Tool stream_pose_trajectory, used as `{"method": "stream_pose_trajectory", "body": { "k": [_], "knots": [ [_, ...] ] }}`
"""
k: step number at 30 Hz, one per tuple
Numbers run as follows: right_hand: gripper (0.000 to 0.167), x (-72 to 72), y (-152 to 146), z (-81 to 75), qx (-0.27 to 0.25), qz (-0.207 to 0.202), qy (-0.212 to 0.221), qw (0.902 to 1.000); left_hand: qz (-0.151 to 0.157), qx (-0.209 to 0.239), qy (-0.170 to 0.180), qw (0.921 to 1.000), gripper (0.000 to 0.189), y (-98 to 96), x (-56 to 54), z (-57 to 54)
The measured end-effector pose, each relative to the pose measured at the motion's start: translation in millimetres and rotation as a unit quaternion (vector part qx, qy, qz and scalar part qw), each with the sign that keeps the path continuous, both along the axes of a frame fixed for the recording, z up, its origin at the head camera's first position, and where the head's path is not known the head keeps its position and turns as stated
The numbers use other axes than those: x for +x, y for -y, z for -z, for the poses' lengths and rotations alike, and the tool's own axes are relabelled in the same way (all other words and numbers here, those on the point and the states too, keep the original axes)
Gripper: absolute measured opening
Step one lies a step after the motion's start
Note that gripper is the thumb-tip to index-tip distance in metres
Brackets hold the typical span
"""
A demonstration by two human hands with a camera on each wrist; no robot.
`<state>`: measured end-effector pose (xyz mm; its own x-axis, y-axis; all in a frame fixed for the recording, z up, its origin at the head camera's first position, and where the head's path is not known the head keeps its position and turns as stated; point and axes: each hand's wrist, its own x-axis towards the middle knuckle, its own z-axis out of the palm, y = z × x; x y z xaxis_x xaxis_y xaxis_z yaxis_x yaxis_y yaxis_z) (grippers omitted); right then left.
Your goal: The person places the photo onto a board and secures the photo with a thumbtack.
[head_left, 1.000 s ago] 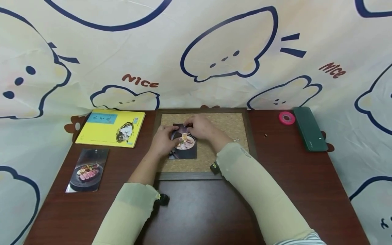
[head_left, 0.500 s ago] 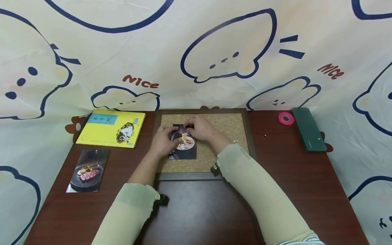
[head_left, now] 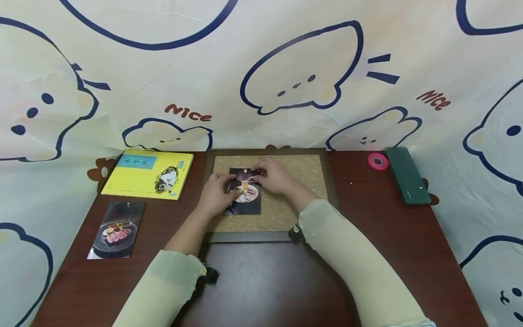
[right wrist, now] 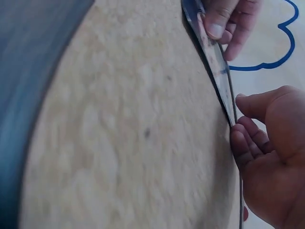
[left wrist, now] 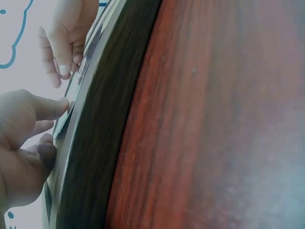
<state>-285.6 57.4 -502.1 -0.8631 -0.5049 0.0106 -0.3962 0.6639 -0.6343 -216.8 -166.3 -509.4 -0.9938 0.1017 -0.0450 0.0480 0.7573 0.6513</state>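
A dark photo (head_left: 247, 206) of a bowl of food lies on a framed cork board (head_left: 294, 213). At its top edge sits a small pale dot like a pushpin (head_left: 245, 170). My left hand (head_left: 214, 193) holds the photo's left edge, its thumb on the printed face. By the upper right edge is my right hand (head_left: 275, 176), thumb and fingers slightly apart. In the right wrist view, the right hand's fingertips (right wrist: 238, 136) touch the photo's edge, and the photo (right wrist: 214, 62) stands slightly off the cork. The left wrist view shows both hands side-on at the board.
On the left lie a yellow book (head_left: 147, 177) and a second food photo (head_left: 116, 231). A pink ring-shaped roll (head_left: 377, 161) and a green phone-like slab (head_left: 407, 177) lie at the right. A tiny shiny piece (head_left: 350, 184) is beside the board. A patterned cloth (head_left: 294, 68) hangs behind.
My right hand has drawn off slightly down and right from the photo's top, uncovering the pale dot there. The left hand keeps its hold, and the head view has tilted slightly.
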Motion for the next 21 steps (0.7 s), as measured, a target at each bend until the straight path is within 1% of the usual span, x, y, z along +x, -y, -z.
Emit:
{"method": "stream_pose_trajectory", "body": {
  "k": [3, 8, 12, 16, 19, 21],
  "knots": [
    [0.032, 3.8, -7, -3.8, -0.024, 0.006, 0.016, 0.9996, 0.0, -0.008, 0.003, 1.0, 0.058, -1.4, 5.6, -2.2],
    [0.034, 10.8, -23, -10.3, -0.026, 0.006, 0.027, 0.9993, 0.004, -0.014, -0.002, 0.9999, 0.056, -5.3, 15.4, -5.8],
    [0.037, 16.2, -39, -11.5, -0.032, 0.011, 0.028, 0.999, 0.008, -0.008, -0.013, 0.9999, 0.056, -6.6, 22.1, -6.1],
    [0.036, 23.5, -54, -10.9, -0.041, 0.015, 0.012, 0.999, 0.015, -0.001, -0.031, 0.9994, 0.057, -3.7, 27.5, -6.5],
    [0.033, 30.3, -65, -10.3, -0.045, 0.017, 0.002, 0.9989, 0.023, -0.007, -0.041, 0.9989, 0.056, 0.7, 31.7, -7.3],
    [0.033, 35.0, -71, -10.5, -0.044, 0.019, 0.0, 0.9988, 0.023, -0.011, -0.042, 0.9988, 0.056, 3.4, 34.9, -8.9]
  ]
}}
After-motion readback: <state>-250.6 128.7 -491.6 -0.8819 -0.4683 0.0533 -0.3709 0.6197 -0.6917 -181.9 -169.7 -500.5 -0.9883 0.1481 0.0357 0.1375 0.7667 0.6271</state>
